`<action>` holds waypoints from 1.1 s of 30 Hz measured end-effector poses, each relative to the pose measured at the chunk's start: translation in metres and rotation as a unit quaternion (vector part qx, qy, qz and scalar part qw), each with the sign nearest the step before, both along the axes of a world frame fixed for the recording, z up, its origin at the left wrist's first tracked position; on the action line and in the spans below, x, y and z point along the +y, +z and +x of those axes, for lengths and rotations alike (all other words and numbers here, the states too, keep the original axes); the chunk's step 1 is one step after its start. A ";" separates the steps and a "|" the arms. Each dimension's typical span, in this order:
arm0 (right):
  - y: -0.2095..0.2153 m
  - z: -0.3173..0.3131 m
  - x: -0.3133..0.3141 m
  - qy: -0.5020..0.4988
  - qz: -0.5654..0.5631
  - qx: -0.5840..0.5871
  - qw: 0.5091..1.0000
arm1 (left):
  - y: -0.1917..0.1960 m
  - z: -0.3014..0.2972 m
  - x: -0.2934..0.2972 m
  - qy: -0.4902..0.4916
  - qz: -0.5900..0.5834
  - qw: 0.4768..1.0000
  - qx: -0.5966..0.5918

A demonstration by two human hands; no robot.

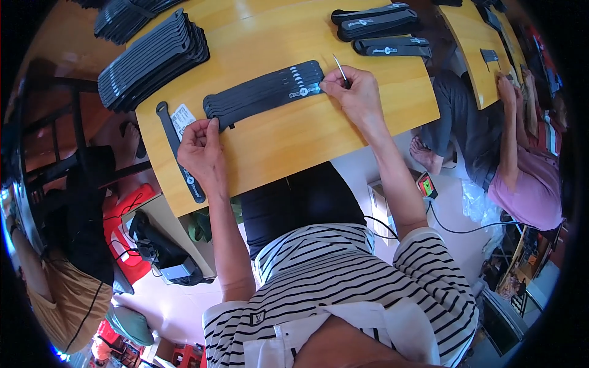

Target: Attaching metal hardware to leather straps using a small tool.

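Observation:
A fanned stack of black straps (pixel 264 92) with pale printing lies across the table in front of me. My left hand (pixel 204 153) pinches the rounded left end of the nearest strap between thumb and fingers. At the stack's right end, my right hand (pixel 356 95) is closed, its thumb and forefinger at the strap's edge. It also holds a slim pointed tool (pixel 346 82) with a metal tip and dark handle, the tip pointing away from me. Beside my left hand lies a single black strap (pixel 175 144), with a white label (pixel 183 116) next to it.
Tall piles of black straps (pixel 153 58) fill the table's far left. Smaller strap bundles (pixel 380 27) lie at the far right of the wooden table (pixel 276 150). A person in a pink shirt (pixel 527 184) works at another table on the right; another person (pixel 80 300) is at lower left.

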State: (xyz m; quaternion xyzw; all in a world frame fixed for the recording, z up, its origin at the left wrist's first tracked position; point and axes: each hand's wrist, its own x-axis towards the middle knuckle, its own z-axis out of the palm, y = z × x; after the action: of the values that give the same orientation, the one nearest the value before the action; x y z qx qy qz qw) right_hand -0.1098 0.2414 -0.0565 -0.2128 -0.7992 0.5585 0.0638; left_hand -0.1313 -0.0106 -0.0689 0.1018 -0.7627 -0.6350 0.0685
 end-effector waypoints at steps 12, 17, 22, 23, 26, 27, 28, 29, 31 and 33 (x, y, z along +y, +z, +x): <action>0.000 0.000 -0.001 0.008 0.024 0.002 1.000 | 0.001 0.001 0.000 0.008 -0.019 1.000 0.003; -0.008 0.000 0.002 0.001 0.018 0.019 1.000 | -0.001 -0.001 0.000 0.013 -0.051 0.999 -0.006; -0.003 0.000 0.000 0.000 0.032 0.016 0.999 | 0.003 -0.002 0.001 0.013 -0.059 0.998 -0.006; -0.003 0.000 0.000 0.001 0.032 0.017 0.999 | 0.001 -0.002 0.000 0.012 -0.055 0.998 -0.008; -0.002 0.000 -0.001 0.000 0.045 0.015 0.999 | 0.002 -0.003 0.001 0.011 -0.063 0.998 -0.008; -0.003 0.000 -0.001 0.001 0.042 0.017 0.999 | 0.003 -0.003 0.001 0.012 -0.077 0.997 -0.007; -0.004 0.000 -0.001 0.001 0.040 0.020 0.999 | 0.003 -0.004 0.000 0.012 -0.076 0.997 -0.006; -0.004 -0.001 -0.002 0.001 0.041 0.021 0.999 | 0.002 -0.004 -0.001 0.013 -0.078 0.997 -0.010; -0.005 -0.001 -0.004 -0.002 0.049 0.027 0.998 | 0.003 -0.004 0.000 0.014 -0.079 0.997 -0.012; -0.008 -0.002 -0.003 -0.002 0.059 0.024 0.998 | 0.005 -0.003 0.001 0.018 -0.085 0.996 -0.023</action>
State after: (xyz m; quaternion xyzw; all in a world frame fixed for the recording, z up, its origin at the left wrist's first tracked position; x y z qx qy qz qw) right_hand -0.1116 0.2389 -0.0646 -0.1964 -0.8285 0.5154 0.0964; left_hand -0.1348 -0.0093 -0.0635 0.1235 -0.8134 -0.5641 0.0707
